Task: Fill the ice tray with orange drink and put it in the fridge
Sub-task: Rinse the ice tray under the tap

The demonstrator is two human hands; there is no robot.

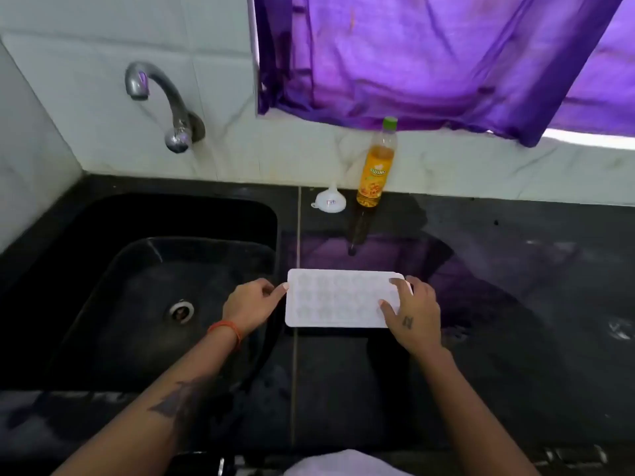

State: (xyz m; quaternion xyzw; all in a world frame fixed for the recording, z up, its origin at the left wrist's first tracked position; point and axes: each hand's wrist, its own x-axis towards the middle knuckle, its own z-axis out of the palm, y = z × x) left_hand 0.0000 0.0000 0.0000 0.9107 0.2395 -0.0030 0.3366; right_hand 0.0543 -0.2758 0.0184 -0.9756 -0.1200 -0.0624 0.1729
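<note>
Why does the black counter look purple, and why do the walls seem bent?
Head view: the glossy counter mirrors light glowing through the purple curtain; the wide-angle lens bows the tiled wall and counter edges; the white ice tray looks washed out, its cells faint.

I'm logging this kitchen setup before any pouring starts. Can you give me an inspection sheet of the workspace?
Surface: black glossy countertop, reflecting the curtain.
Job's things: white ice tray flat on the counter beside the sink, cells look empty; orange drink bottle upright at the wall, green cap on; white funnel left of it.
Clutter: nothing seen.
Grippers: left hand pinches the tray's left edge; right hand holds its right end.
Cables: nothing seen.
Surroundings: black sink, metal tap, purple curtain, white tiles.
</note>
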